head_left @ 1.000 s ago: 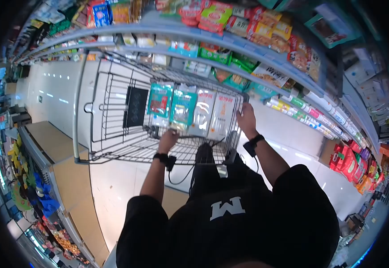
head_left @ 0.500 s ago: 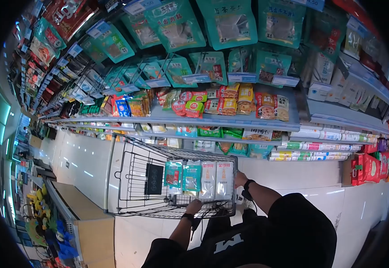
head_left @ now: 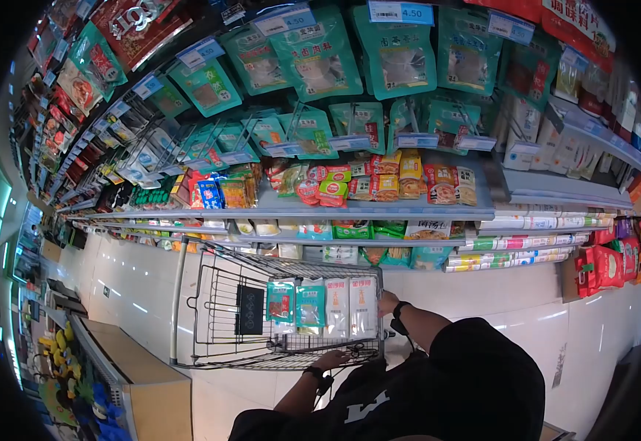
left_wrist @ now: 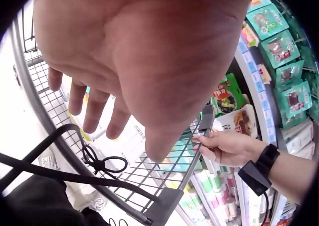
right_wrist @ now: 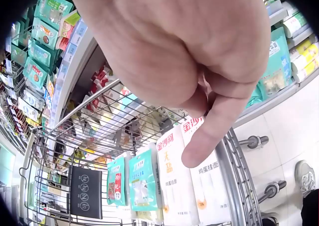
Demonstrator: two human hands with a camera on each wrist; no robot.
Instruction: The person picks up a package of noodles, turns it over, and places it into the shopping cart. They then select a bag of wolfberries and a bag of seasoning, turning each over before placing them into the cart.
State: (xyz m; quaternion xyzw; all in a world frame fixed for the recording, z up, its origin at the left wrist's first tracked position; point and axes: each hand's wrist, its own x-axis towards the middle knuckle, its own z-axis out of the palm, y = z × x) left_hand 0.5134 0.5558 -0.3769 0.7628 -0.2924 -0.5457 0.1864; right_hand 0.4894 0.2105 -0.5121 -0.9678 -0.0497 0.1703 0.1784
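Observation:
My right hand (head_left: 388, 303) grips the end rim of a wire shopping cart (left_wrist: 164, 206), with its thumb and fingers around the bar in the left wrist view. The index finger points down in the right wrist view. Over the cart's near side is my left hand (head_left: 330, 359), its fingers stretched out and holding nothing. Inside the cart stand two white packs of dried noodles (right_wrist: 174, 181), close below the right hand. Beside them are two teal pouches (right_wrist: 143, 178), the outer one with a red label. A black sign (right_wrist: 85, 192) hangs on the cart's wire.
Shelves with teal spice pouches (head_left: 397, 55) and colourful packets (head_left: 386, 176) run along the cart's far side. Wrapped rolls (head_left: 515, 242) and red bags (head_left: 601, 268) lie to the right. A cardboard-sided display stand (head_left: 162, 404) is at the lower left. A dark cable (left_wrist: 75, 173) crosses near the left hand.
The head view has tilted up from the cart to the shelves, so the cart sits lower in it. My right hand stays at the end rim; the left stays by the near side.

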